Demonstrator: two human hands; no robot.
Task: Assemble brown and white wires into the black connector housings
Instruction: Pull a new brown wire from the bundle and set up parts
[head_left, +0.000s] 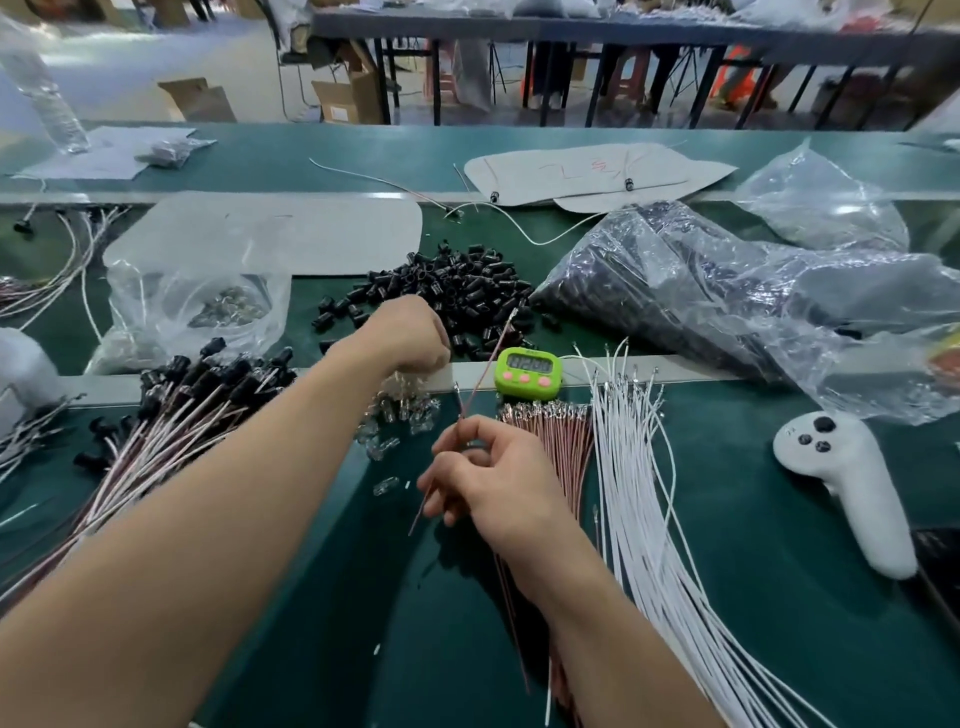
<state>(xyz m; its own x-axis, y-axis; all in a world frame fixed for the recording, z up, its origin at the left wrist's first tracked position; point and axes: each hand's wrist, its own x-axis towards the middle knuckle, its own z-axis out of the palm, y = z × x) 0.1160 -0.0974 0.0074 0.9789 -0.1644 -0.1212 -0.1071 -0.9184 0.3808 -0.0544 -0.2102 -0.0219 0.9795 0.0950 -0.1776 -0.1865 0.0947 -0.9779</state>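
Fingers (480, 427) of the right hand (493, 483) are curled together and pinch a brown wire (498, 343) low on its length. A short tail sticks out below the hand to the left. The long part rises up and to the right past the thumb, and its metal tip ends over the near edge of the housing pile. A second, shorter wire end shows just left of it above the fingertips.

Just right of this hand, on the green mat (753, 597), lies a bundle of brown wires (556, 457), and beside that a fan of white wires (639, 493). A white controller (852, 478) lies farther right. Left of the hand are scattered clear parts (400, 415), and beyond the left forearm a heap of finished assemblies (171, 415).

Farther back stands a green timer (528, 370). Left of it, the left hand (410, 332) reaches down at the near edge of the black connector housings (457, 286). Its fingers curl under the palm, out of sight, so I cannot tell whether they hold anything. A crumpled plastic bag (701, 291) lies right of the pile.
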